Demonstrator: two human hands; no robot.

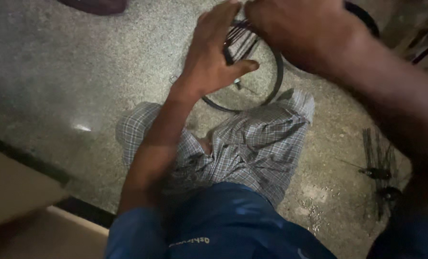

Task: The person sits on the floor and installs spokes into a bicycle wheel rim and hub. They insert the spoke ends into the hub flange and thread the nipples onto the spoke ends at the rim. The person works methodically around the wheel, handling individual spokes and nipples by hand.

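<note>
A dark bicycle wheel rim (pixel 277 76) with thin spokes (pixel 240 41) lies on the speckled floor in front of my checked-cloth lap. My left hand (pixel 213 52) reaches over the rim with fingers stretched, touching the bundle of spokes near the hub; its grip is partly hidden. My right hand (pixel 295 26) is closed over the spokes at the top of the wheel, knuckles toward the camera. The hub itself is covered by both hands.
A bundle of loose spokes with two small hubs (pixel 379 172) lies on the floor at right, beside scattered small bits (pixel 315 211). A dark step edge (pixel 27 158) and pale ledge run along the lower left. A dark object (pixel 96 5) sits at the top left.
</note>
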